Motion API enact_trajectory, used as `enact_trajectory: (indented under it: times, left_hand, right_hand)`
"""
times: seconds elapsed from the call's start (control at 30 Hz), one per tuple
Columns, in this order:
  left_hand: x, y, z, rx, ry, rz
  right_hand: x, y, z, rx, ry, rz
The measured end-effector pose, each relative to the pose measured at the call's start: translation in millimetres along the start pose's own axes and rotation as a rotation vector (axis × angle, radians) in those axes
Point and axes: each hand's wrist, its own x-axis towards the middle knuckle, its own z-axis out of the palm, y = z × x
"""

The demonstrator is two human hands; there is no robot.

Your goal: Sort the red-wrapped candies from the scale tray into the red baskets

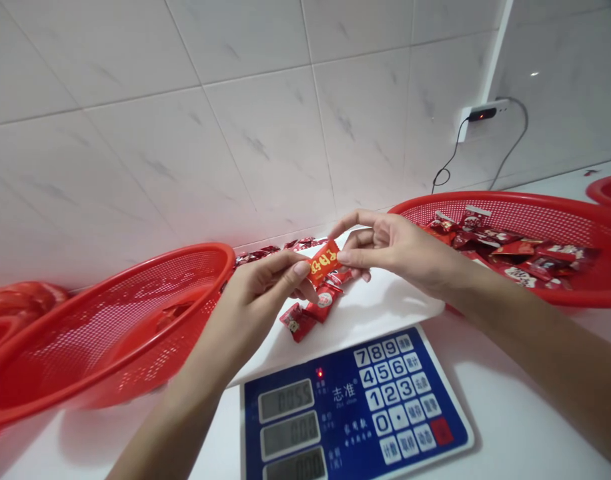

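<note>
Both hands hold one small red candy packet [324, 263] with gold print, above the white pan of an electronic scale [385, 303]. My left hand [265, 287] pinches the packet's left end between thumb and fingers. My right hand [390, 248] pinches its right end. Below the packet, a few red wrapped candies [310, 313] lie on the scale pan. The blue scale panel [358, 410] with a keypad and three displays faces me.
A red mesh basket [530, 207] at the right holds several red wrapped candies. Another red basket [110, 320] sits tilted at the left, next to a red bag [20, 300]. More candies [280, 249] lie along the tiled wall. A wall socket with cables [480, 115] is at the upper right.
</note>
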Motion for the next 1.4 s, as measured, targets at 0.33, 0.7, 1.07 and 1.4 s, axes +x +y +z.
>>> enact_trajectory:
  times: [0.33, 0.7, 1.07, 1.4]
  left_hand:
    - [-7, 6, 10.7, 0.091, 0.146, 0.194]
    - [-8, 6, 11.7, 0.185, 0.247, 0.247]
    - [-3, 0, 6.8, -0.214, 0.054, -0.003]
    - [-3, 3, 5.6, -0.170, 0.040, -0.012]
  right_hand:
    - [1, 4, -3, 0.179, 0.048, -0.062]
    - [-2, 5, -1, 0.011, -0.095, -0.093]
    - [-1, 2, 2, -0.089, -0.040, -0.060]
    - [1, 5, 3, -0.061, -0.069, -0.074]
